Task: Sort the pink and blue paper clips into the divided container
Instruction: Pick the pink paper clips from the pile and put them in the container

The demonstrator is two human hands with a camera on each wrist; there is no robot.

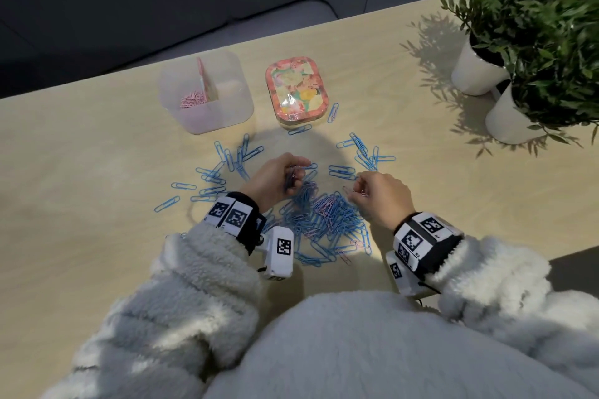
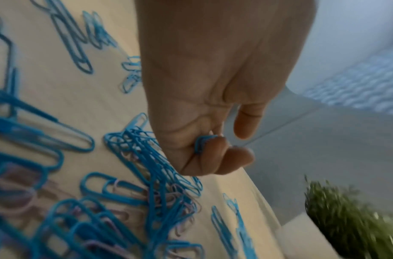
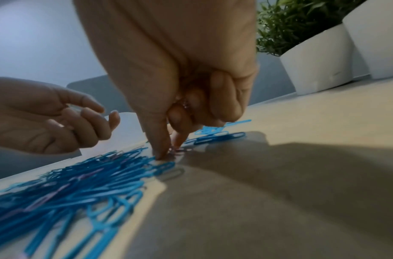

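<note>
A heap of blue and pink paper clips [image 1: 324,214] lies on the wooden table in front of me, with loose blue clips [image 1: 227,165] scattered around it. My left hand [image 1: 293,176] hovers over the heap's far left, its fingers curled round a bunch of blue clips [image 2: 204,143]. At the heap's right edge my right hand [image 1: 356,189] keeps pink clips [image 3: 186,105] in its curled fingers, while thumb and forefinger pinch a pink clip [image 3: 174,151] on the table. The clear divided container [image 1: 227,113] stands beyond, with pink clips [image 1: 193,100] in its left compartment.
A floral tin [image 1: 296,89] sits right of the container. Two white plant pots [image 1: 476,71] [image 1: 509,120] with leafy plants stand at the far right. The table's far edge runs just behind the container; its near right edge [image 1: 567,253] is close to my right sleeve.
</note>
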